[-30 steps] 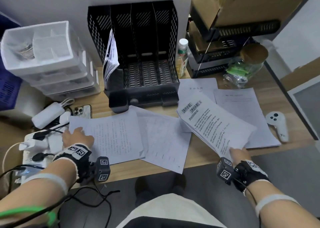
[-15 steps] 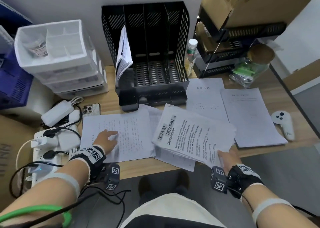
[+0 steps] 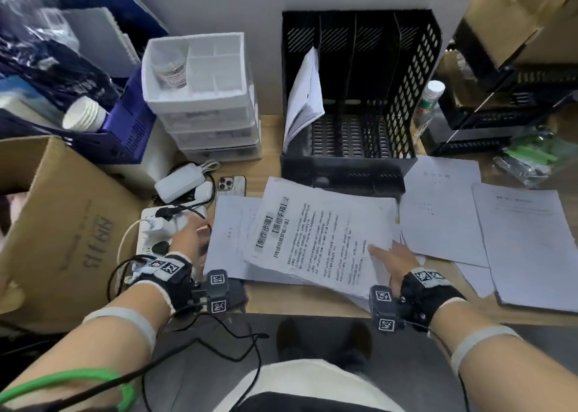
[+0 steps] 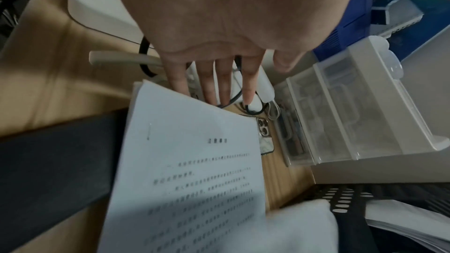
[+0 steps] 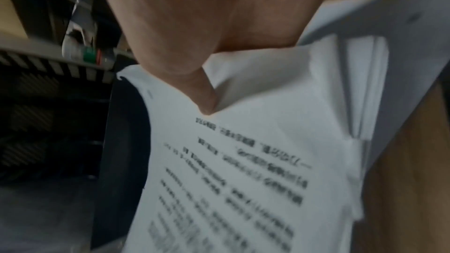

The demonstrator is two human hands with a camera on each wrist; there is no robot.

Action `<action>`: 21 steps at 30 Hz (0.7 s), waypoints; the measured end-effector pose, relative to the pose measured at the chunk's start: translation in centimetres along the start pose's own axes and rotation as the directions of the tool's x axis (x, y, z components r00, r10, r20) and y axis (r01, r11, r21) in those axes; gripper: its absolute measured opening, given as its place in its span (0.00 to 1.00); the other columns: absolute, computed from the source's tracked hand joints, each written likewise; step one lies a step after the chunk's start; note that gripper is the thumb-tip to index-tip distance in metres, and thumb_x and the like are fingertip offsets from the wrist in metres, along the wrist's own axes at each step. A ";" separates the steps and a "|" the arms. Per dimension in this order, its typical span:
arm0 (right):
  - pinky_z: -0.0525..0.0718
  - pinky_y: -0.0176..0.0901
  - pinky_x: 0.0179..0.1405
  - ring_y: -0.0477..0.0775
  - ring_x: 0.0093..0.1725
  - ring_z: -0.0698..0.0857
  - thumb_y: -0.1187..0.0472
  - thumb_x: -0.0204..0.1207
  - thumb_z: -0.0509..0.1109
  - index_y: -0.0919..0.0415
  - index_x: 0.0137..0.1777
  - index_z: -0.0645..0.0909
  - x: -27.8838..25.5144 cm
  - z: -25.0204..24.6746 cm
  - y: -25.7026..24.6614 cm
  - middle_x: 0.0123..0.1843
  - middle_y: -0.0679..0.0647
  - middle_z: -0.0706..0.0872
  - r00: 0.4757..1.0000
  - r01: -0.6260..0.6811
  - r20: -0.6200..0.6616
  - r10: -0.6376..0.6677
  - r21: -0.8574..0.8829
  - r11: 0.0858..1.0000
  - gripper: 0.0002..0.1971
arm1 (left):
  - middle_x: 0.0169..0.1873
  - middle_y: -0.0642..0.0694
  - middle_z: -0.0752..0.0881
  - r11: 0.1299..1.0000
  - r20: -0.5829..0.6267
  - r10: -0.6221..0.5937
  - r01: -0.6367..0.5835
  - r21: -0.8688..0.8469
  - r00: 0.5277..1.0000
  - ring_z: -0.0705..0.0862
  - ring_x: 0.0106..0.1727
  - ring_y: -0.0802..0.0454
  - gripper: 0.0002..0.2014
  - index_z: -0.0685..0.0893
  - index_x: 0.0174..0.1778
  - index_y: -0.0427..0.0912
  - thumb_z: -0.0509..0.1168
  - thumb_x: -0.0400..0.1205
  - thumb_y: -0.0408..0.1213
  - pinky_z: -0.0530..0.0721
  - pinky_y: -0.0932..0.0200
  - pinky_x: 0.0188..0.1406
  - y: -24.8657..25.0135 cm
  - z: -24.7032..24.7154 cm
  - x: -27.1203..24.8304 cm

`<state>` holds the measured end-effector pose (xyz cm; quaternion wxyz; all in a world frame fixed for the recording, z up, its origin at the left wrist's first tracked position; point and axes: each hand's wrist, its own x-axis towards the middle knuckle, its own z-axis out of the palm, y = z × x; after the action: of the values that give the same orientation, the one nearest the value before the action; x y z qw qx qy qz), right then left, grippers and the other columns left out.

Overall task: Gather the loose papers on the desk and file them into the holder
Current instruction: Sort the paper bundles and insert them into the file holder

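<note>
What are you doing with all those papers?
Tidying up. The right hand holds a stack of printed pages over the sheets lying on the desk. The left hand reaches to the left edge of those sheets. More loose papers wait on the right. The black file holder has one bundle in its leftmost slot so far.

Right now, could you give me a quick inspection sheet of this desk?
Surface: wooden desk, mostly covered.
Job's things: sheaf; loose sheets at right; holder, one bundle in its leftmost slot.
Clutter: phone, drawers, bottle, power strip.
Hands: right hand pinches the sheaf; left hand at the left papers' edge, fingers straight.
Cables: black leads below the desk edge.
Surroundings: cardboard box, wall.
</note>
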<state>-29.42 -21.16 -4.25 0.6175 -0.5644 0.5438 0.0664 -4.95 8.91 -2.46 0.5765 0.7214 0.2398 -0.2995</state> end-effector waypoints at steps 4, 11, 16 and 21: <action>0.78 0.56 0.66 0.68 0.69 0.79 0.59 0.82 0.65 0.65 0.76 0.71 -0.4 4.8 -2.9 0.73 0.65 0.79 0.998 0.067 0.033 -0.060 -0.321 0.945 0.24 | 0.65 0.43 0.86 0.944 0.110 0.024 -0.059 0.325 0.994 0.84 0.67 0.37 0.31 0.84 0.67 0.39 0.68 0.74 0.57 0.79 0.35 0.72 -0.6 -1.0 1.1; 0.80 0.49 0.53 0.63 0.51 0.84 0.65 0.78 0.64 0.55 0.82 0.51 -0.3 9.7 -3.8 0.57 0.60 0.83 0.987 0.161 0.092 -0.134 -0.455 0.876 0.36 | 0.66 0.41 0.82 0.801 0.216 0.111 -0.216 0.558 0.970 0.83 0.67 0.38 0.35 0.66 0.78 0.34 0.75 0.77 0.35 0.81 0.48 0.66 -2.0 -0.8 0.7; 0.75 0.41 0.55 0.61 0.66 0.82 0.63 0.78 0.66 0.60 0.73 0.74 -0.9 9.2 -3.6 0.69 0.58 0.83 0.962 0.267 0.214 -0.170 -0.596 0.757 0.22 | 0.69 0.43 0.83 0.652 0.430 0.080 -0.373 0.659 0.899 0.80 0.71 0.42 0.25 0.74 0.77 0.40 0.66 0.83 0.37 0.75 0.50 0.75 -1.4 -0.2 -1.2; 0.80 0.51 0.62 0.61 0.62 0.81 0.57 0.70 0.77 0.58 0.73 0.64 -0.9 6.8 -3.8 0.68 0.62 0.79 0.949 0.251 -0.018 -0.316 -0.562 0.788 0.35 | 0.67 0.41 0.86 0.729 0.500 0.136 -0.428 0.534 0.855 0.84 0.67 0.40 0.22 0.77 0.70 0.49 0.64 0.81 0.29 0.78 0.43 0.74 0.6 0.0 -2.1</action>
<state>-23.10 -16.75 -2.77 0.3995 -0.7965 0.4438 0.0955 -6.02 8.74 -0.53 0.3800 0.8157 -0.1222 -0.4187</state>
